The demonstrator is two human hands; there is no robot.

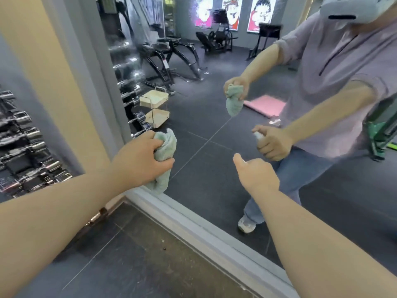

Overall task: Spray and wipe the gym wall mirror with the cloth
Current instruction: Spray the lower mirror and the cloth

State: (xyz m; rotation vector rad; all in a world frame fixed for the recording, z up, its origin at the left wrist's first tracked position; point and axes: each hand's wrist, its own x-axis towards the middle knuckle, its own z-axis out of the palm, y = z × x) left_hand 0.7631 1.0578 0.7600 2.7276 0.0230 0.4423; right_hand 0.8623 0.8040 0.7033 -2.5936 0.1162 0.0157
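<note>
Cloth (165,147), pale green, bunched, was gripped in the left hand (139,160), fingers and thumb curled round its middle; the upper end stood above the fist and the lower end hung down to just above the grey mirror frame (193,220). It was held near the lower left corner of the wall mirror (204,130); whether it touched the glass could not be told. Well apart from it, the right hand (255,175) was raised toward the glass, fingers wrapped round a spray bottle (258,136) — almost wholly hidden behind the hand itself and plain only in the reflection, pale, with one finger lying on its top. Fine speckling (131,61) lay on the glass toward the upper left. Reflected in the mirror were the person in a lilac top and blue jeans, a cream two-tier trolley (154,108), a pink mat (266,105) on the floor, black gym machines (171,59) and bright posters (232,11) on the far wall. Left of the frame stood a cream wall panel (53,72) and, beyond it, a dumbbell rack (21,136). Dark tiled floor (139,254) ran below the frame — both bare forearms reached across it.
</note>
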